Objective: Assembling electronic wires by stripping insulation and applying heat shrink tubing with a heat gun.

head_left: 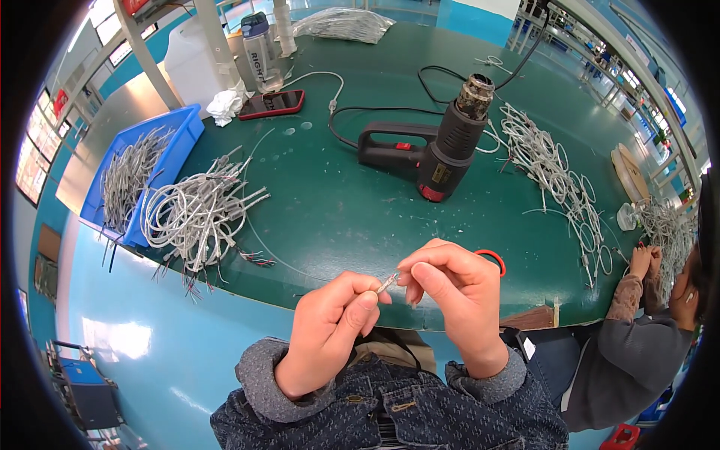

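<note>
My left hand [335, 330] is closed in a pinch on a short stretch of grey cable with a silvery stripped end [388, 283], held just over the table's near edge. At the tip of that end, the thumb and fingers of my right hand [463, 300] are pinched together; what lies between them is too small to make out. A thin, clear strand [271, 253] curves from the left-hand cable pile toward my left hand. Beside my right hand, a red loop-shaped handle [493, 259] shows in part, the rest hidden.
On the green table [330, 217] stands a black heat gun [450, 146], nozzle up. Grey cables lie in a coiled pile [199, 214], a blue bin [191, 124] and a long bundle [551, 176]. A phone [271, 104] and bottle [261, 56] are behind. A co-worker [637, 352] sits right.
</note>
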A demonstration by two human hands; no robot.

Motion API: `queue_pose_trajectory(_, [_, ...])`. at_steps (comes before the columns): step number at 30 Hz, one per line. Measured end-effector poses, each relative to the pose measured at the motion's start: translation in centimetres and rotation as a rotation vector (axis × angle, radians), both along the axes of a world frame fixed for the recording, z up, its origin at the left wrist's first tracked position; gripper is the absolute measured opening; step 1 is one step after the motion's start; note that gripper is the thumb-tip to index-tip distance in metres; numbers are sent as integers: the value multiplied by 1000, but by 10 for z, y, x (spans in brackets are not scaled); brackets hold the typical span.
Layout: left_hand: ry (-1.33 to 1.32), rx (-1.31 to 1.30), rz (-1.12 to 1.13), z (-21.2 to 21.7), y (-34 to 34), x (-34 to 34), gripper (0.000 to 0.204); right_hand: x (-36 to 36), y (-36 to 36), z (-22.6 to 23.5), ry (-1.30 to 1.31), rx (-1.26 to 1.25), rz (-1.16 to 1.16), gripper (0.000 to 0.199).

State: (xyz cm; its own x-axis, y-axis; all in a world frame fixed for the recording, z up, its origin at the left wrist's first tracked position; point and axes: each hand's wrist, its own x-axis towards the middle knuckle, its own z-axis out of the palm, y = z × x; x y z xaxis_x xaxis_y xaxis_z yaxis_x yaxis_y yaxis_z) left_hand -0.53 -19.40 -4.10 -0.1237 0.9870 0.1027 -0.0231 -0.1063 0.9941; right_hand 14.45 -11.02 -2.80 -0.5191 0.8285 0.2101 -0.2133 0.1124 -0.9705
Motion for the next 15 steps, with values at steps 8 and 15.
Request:
queue_pose_trajectory(8, [-21, 40, 12, 7, 9, -2, 17, 2, 4, -2, -45, 62, -3, 13])
queue_pose_trajectory(15, [160, 141, 90, 16, 30, -2, 10, 14, 14, 19, -291, 679, -358, 19])
